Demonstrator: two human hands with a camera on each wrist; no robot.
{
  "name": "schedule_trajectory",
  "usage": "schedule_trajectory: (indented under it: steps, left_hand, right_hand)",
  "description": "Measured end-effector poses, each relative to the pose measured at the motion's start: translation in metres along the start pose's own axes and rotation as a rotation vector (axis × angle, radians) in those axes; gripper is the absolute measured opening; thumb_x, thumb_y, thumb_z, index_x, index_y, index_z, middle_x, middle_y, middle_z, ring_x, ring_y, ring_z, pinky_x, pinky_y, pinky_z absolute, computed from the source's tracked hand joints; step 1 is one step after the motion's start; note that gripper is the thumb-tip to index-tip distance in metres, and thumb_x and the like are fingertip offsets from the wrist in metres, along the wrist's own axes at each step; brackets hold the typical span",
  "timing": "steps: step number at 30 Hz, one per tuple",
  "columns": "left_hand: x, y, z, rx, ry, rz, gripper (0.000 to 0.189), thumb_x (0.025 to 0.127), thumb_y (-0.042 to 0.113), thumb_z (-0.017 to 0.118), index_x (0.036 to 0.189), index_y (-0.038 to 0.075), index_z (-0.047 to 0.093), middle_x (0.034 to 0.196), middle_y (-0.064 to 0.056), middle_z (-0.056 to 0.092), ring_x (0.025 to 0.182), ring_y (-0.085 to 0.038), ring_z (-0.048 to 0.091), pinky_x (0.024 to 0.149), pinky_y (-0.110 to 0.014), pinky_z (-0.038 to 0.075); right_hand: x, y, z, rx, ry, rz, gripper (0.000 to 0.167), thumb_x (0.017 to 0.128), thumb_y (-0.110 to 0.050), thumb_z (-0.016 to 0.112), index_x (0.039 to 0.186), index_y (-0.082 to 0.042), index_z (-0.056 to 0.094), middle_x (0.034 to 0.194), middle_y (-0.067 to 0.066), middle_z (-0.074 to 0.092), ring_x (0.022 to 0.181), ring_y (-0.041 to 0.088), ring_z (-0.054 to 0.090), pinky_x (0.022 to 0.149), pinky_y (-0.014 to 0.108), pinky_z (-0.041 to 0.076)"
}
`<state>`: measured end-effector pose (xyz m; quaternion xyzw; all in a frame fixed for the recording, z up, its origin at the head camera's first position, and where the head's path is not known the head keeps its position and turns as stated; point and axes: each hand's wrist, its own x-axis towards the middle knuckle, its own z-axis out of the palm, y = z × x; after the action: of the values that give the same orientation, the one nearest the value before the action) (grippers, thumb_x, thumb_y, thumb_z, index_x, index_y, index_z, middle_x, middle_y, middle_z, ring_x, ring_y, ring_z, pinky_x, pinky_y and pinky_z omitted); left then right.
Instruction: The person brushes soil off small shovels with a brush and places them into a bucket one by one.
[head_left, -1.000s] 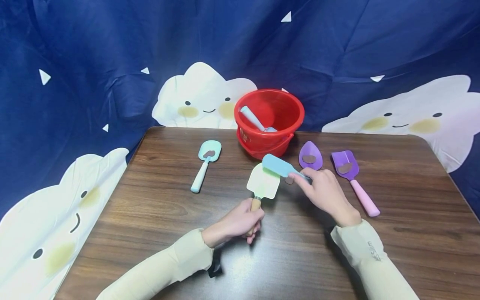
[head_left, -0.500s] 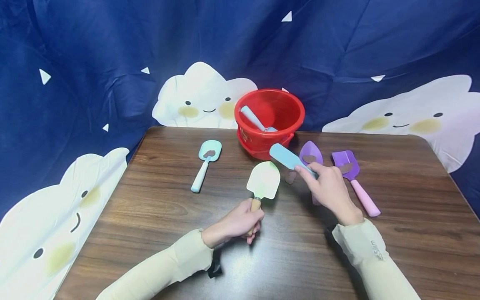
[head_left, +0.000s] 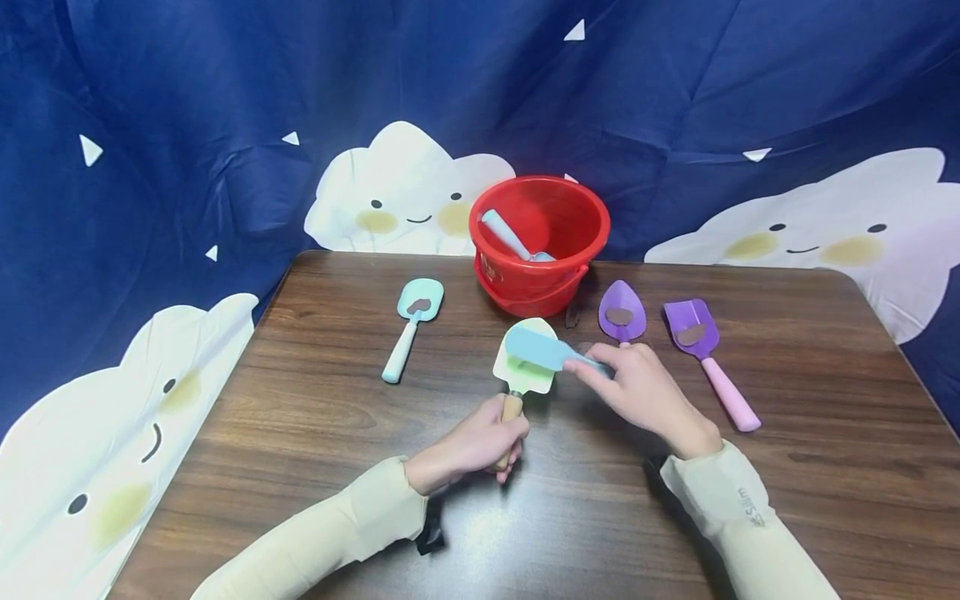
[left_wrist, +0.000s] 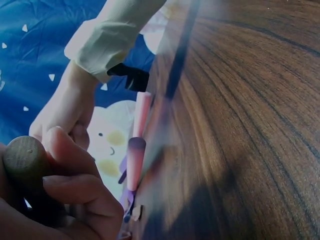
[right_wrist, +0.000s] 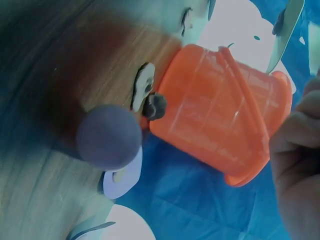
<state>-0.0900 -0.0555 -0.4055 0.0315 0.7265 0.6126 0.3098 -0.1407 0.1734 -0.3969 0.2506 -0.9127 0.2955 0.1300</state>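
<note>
Our left hand (head_left: 480, 438) grips a white-green, wooden-handled trowel (head_left: 529, 382), our right hand (head_left: 647, 395) a flat pale-blue shovel (head_left: 537, 347). Both seem light, stiff — hold there.

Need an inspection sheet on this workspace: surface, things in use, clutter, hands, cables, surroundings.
Surface: brown table.
Job's things: pale shovel and blue shovel, overlapping; contact unclear.
Clutter: red bucket with handled tool inside; mint shovel; pointed purple shovel; square purple shovel; small dark piece near bucket, unidentified.
Hands: left hand grips the pale shovel's wooden handle; right hand holds the blue shovel.
Cables: nothing seen.
Surroundings: blue curtain with printed clouds.
</note>
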Motion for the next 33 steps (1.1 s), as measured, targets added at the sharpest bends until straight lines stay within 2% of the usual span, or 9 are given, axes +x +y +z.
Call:
schedule_trajectory:
  steps: [2,6,10,12,17,21,24,29,33]
  left_hand:
    - [0.001,0.0,0.0,-0.005,0.003,0.003,0.009,0.086,0.008,0.044,0.094,0.004,0.041,0.052,-0.001,0.047,0.035,-0.011,0.044,0.036,-0.023,0.043]
    - [0.002,-0.001,0.0,0.007,0.014,0.012,0.008,0.087,0.008,0.044,0.095,0.005,0.041,0.053,-0.001,0.047,0.035,-0.011,0.044,0.036,-0.022,0.043]
    - [0.001,-0.001,0.0,0.082,0.037,0.041,0.01,0.087,0.008,0.047,0.096,0.005,0.042,0.054,-0.002,0.049,0.037,-0.012,0.045,0.038,-0.025,0.044]
    - [0.0,-0.001,0.0,0.125,0.049,0.056,0.011,0.086,0.007,0.048,0.096,0.004,0.043,0.054,-0.002,0.049,0.037,-0.012,0.045,0.038,-0.027,0.045]
    - [-0.003,-0.001,0.001,0.174,0.046,0.083,0.009,0.084,0.007,0.047,0.092,0.005,0.044,0.052,-0.001,0.049,0.036,-0.012,0.046,0.039,-0.029,0.045]
    - [-0.006,0.0,0.002,0.202,0.035,0.104,0.005,0.083,0.007,0.046,0.088,0.005,0.046,0.05,0.0,0.05,0.034,-0.011,0.046,0.039,-0.028,0.045]
    - [-0.007,0.001,0.002,0.218,0.039,0.106,0.005,0.084,0.008,0.047,0.088,0.006,0.046,0.05,0.001,0.051,0.034,-0.011,0.047,0.039,-0.028,0.045]
    - [-0.006,0.001,0.002,0.16,0.031,0.086,0.008,0.085,0.007,0.048,0.092,0.005,0.044,0.051,-0.001,0.049,0.035,-0.011,0.046,0.039,-0.027,0.045]
    - [-0.003,0.001,0.001,0.086,0.033,0.061,0.011,0.085,0.006,0.048,0.096,0.004,0.043,0.054,-0.002,0.048,0.036,-0.012,0.045,0.039,-0.026,0.044]
  right_hand:
    - [-0.001,-0.004,0.001,-0.011,-0.059,-0.023,0.023,0.087,-0.033,0.07,0.07,-0.023,0.059,0.056,-0.015,0.037,0.052,0.004,0.032,0.059,0.022,0.032]
    - [-0.001,-0.011,0.002,-0.014,-0.146,-0.039,0.038,0.088,-0.038,0.068,0.063,-0.023,0.044,0.055,-0.014,0.028,0.05,0.002,0.025,0.061,0.025,0.029]
    - [-0.001,-0.012,0.003,-0.01,-0.166,-0.027,0.039,0.088,-0.039,0.068,0.062,-0.023,0.044,0.054,-0.013,0.029,0.05,0.002,0.026,0.066,0.028,0.031]
    - [0.0,-0.011,0.003,-0.021,-0.151,-0.002,0.034,0.089,-0.039,0.067,0.064,-0.023,0.049,0.054,-0.012,0.032,0.051,0.003,0.029,0.067,0.029,0.031]
    - [0.003,-0.007,0.0,-0.051,-0.032,0.082,0.025,0.088,-0.037,0.068,0.071,-0.02,0.062,0.052,-0.009,0.039,0.052,0.008,0.036,0.052,0.025,0.033]
    - [0.006,-0.004,-0.001,-0.076,0.096,0.13,0.025,0.087,-0.034,0.07,0.072,-0.015,0.064,0.05,-0.007,0.043,0.051,0.013,0.039,0.05,0.026,0.033]
    - [0.007,-0.002,-0.002,-0.092,0.151,0.156,0.026,0.086,-0.032,0.071,0.072,-0.012,0.063,0.049,-0.004,0.043,0.05,0.016,0.04,0.048,0.027,0.033]
    - [0.006,0.0,-0.002,-0.069,0.151,0.17,0.026,0.087,-0.031,0.069,0.072,-0.012,0.063,0.049,-0.004,0.042,0.051,0.015,0.039,0.047,0.026,0.032]
    - [0.004,-0.001,-0.001,-0.031,0.094,0.122,0.021,0.087,-0.031,0.07,0.074,-0.016,0.065,0.051,-0.008,0.044,0.052,0.011,0.039,0.049,0.023,0.034]
